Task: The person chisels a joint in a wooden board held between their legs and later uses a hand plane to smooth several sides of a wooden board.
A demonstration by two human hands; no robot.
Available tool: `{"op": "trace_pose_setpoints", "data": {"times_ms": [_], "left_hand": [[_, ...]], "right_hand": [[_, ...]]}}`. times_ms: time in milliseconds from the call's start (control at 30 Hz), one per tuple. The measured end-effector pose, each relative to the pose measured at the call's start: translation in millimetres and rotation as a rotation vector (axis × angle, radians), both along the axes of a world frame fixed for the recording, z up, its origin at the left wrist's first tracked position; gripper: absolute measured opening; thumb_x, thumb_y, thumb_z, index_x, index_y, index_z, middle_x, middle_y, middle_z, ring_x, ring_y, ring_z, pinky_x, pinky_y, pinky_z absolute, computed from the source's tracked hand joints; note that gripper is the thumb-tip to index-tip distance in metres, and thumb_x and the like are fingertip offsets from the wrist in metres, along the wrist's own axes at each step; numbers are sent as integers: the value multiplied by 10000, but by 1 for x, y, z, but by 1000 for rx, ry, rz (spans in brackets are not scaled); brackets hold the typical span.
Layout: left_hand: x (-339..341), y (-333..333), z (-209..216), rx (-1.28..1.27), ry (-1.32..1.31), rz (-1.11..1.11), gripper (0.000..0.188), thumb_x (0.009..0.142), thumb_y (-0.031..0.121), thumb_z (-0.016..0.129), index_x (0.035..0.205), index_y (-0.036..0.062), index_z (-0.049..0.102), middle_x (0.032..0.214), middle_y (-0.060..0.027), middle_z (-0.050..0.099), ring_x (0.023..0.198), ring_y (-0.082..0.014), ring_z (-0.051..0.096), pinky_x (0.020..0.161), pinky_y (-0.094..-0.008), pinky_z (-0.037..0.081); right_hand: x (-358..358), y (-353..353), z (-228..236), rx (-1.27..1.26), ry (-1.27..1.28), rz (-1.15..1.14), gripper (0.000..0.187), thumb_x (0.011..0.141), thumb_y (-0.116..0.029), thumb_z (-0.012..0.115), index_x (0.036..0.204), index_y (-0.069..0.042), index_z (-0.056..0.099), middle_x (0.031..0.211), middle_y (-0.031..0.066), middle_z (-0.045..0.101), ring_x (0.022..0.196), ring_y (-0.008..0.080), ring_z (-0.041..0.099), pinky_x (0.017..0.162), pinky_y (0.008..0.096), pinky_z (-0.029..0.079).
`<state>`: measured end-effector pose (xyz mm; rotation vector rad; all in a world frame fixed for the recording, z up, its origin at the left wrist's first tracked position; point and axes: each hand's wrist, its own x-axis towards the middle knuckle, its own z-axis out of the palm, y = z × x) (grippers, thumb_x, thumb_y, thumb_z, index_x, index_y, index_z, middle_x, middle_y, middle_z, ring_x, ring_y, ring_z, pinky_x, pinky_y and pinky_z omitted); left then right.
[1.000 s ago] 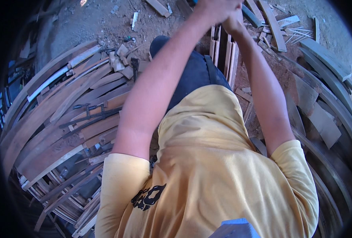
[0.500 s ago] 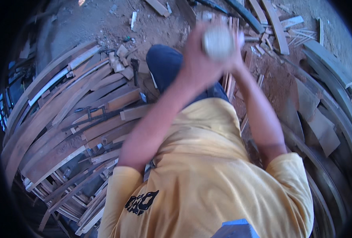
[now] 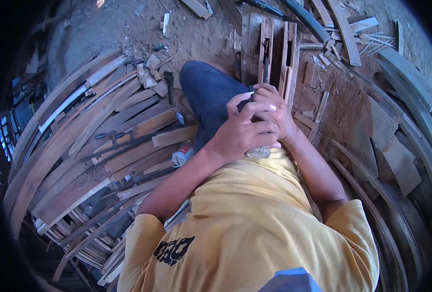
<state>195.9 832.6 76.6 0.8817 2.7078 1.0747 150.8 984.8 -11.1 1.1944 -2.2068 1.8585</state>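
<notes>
My left hand (image 3: 245,130) and my right hand (image 3: 280,116) are closed together around a long chisel. Its worn, pale handle end (image 3: 258,152) pokes out below my left hand, close to my yellow shirt. Beyond my fingers, the dark metal shaft (image 3: 266,68) runs away from me into the slot of a narrow wooden piece (image 3: 267,28). Alongside that stands a second slotted wooden piece (image 3: 289,53). The middle of the chisel is hidden under my hands, and its tip cannot be made out in the slot.
Curved boards (image 3: 45,129) are stacked on the left, with a clamp (image 3: 116,138) lying over them. A white and red bottle (image 3: 182,155) lies near my leg (image 3: 204,92). Offcuts (image 3: 323,58) and long planks (image 3: 410,87) lie on the right, over dirt ground.
Both hands have come down and back toward my belly with the chisel, its handle end now tipped toward me. The slotted wooden pieces and the bottle have come into view.
</notes>
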Motion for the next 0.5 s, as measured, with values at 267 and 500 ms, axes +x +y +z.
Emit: {"op": "trace_pose_setpoints", "data": {"times_ms": [267, 500], "left_hand": [[-1, 25, 45, 313, 102, 17, 224, 731, 269, 759, 955, 283, 753, 1063, 70, 680, 1222, -229, 531, 1071, -492, 321], [-52, 35, 22, 336, 248, 35, 93, 733, 239, 670, 798, 255, 734, 965, 67, 689, 1189, -228, 556, 1062, -494, 315]], "right_hand": [[-4, 5, 64, -185, 13, -11, 204, 670, -208, 740, 795, -57, 686, 764, 57, 630, 754, 257, 661, 897, 505, 559], [-33, 11, 28, -19, 53, -140, 271, 860, -197, 541, 1087, -88, 641, 1030, 63, 617, 990, 230, 651, 895, 376, 548]]}}
